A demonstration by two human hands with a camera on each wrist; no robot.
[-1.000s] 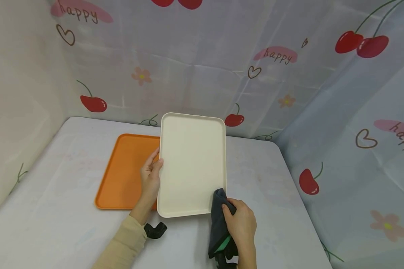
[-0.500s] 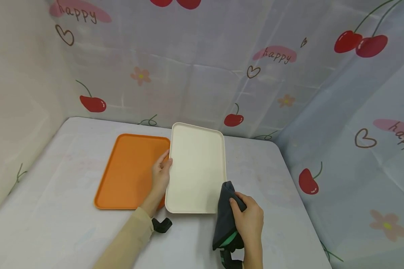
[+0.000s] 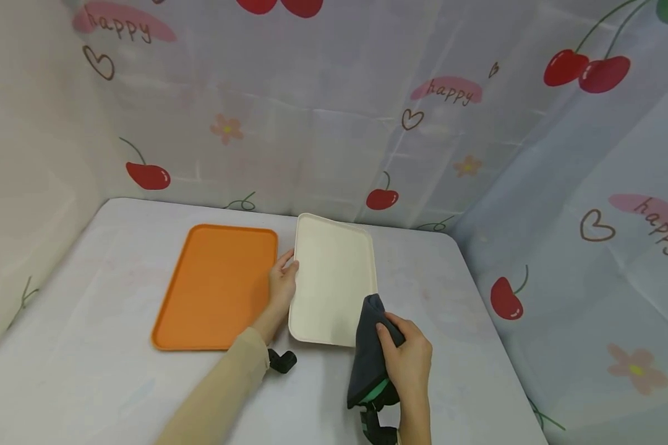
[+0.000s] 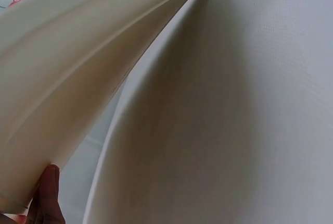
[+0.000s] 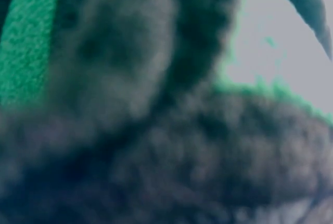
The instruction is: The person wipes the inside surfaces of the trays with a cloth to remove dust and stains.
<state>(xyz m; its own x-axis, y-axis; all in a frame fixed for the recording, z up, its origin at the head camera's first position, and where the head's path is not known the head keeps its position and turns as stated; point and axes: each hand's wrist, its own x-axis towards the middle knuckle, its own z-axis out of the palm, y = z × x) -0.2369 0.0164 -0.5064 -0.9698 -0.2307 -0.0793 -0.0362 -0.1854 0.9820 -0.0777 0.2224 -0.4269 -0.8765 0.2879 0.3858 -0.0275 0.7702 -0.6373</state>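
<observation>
A cream rectangular tray point(image 3: 334, 278) stands tilted over the middle of the table, lower edge toward me. My left hand point(image 3: 281, 284) grips its left rim. The left wrist view shows the tray point(image 4: 62, 73) up close, with fingertips point(image 4: 49, 195) at its edge. In my right hand point(image 3: 409, 352) is a folded dark grey cloth point(image 3: 370, 352) with a green edge, pinched between thumb and fingers. The cloth overlaps the tray's lower right corner in the head view. Blurred folds of the cloth point(image 5: 109, 52) fill most of the right wrist view.
An orange tray point(image 3: 217, 290) lies flat on the white-covered table point(image 3: 89, 346), left of the cream one. Behind and to the right hangs a curtain point(image 3: 312, 142) printed with cherries. A pale wall point(image 3: 33, 154) borders the left side.
The cream tray has moved right and lower in the head view with my left hand, uncovering the orange tray's right side. The cloth has shifted slightly up and right with my right hand.
</observation>
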